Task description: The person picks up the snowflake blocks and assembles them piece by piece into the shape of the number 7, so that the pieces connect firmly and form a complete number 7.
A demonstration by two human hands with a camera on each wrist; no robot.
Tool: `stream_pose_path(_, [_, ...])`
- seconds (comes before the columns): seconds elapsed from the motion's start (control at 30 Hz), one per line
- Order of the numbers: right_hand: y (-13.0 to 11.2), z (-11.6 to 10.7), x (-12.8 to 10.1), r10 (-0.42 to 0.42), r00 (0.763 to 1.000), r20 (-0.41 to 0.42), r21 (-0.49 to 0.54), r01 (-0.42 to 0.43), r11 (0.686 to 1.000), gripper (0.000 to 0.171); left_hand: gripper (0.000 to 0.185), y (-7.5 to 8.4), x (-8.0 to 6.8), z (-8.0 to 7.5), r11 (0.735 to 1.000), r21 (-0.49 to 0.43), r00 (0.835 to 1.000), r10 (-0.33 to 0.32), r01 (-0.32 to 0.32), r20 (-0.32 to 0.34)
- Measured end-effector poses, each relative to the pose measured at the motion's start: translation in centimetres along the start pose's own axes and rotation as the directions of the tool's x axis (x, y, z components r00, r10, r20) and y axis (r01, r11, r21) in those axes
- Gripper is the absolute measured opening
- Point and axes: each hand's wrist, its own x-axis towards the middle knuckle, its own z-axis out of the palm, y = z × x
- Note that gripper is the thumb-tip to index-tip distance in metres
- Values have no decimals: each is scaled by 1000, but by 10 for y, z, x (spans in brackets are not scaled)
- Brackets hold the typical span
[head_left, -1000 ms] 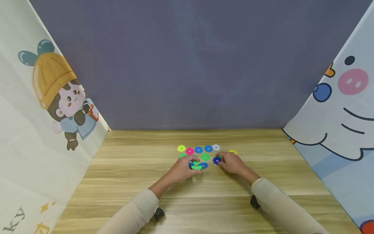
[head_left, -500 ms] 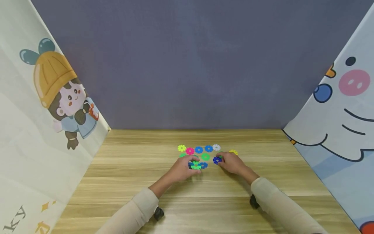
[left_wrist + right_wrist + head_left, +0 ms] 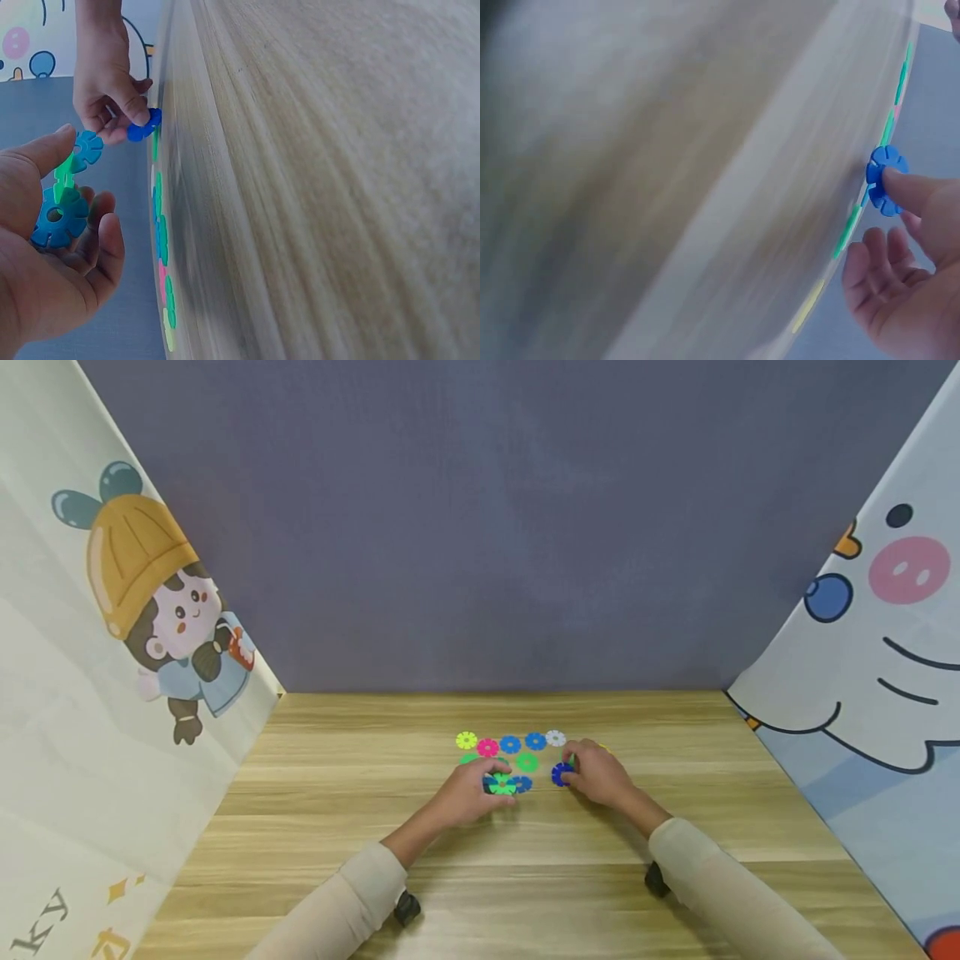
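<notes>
Head view: nearest, at left, the left hand (image 3: pixel 468 795) holds a joined piece (image 3: pixel 504 792), thumb and curved fingers around it; the left wrist view shows a green disc (image 3: pixel 65 180) linking two blue discs (image 3: pixel 91 150). At right, the right hand (image 3: pixel 597 774) pinches a dark blue disc (image 3: pixel 559 775). A light grip near the rim should suit these thin pieces best, leaving slots uncovered, with the left hand steady. The discs are petal-edged, with centre holes. Farther, on the tabletop (image 3: pixel 360 735), lie a flat green disc (image 3: pixel 519 763), then a pink disc (image 3: pixel 481 747) and a white disc (image 3: pixel 549 738).
</notes>
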Motion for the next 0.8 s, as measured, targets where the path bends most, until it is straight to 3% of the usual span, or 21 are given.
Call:
stream_pose_path(0.13, [1,-3,-5,-14,1000,-17,1,14,1000,23,54,0,0,0,1000,1,1000,-1,1,-1])
stream_pose_path(0.27, [-1,-6,-9,-21,1000,16,33,21,999,21,54,0,-1,0,1000,-9,1000,-6,6,2])
stream_pose_path(0.43, [-7,-10,-12,-4,995,102,205,-17,979,16,56,1,-1,-1,1000,-13,1000,-11,11,0])
stream_pose_path(0.63, [-17,-11,-16,-19,985,174,417,-56,907,19,53,1,0,0,1000,-10,1000,-11,11,-6])
stream_pose_path(0.8, [-23,-11,-18,4,976,216,562,-127,817,24,53,1,0,1,1000,-13,1000,-15,15,-8])
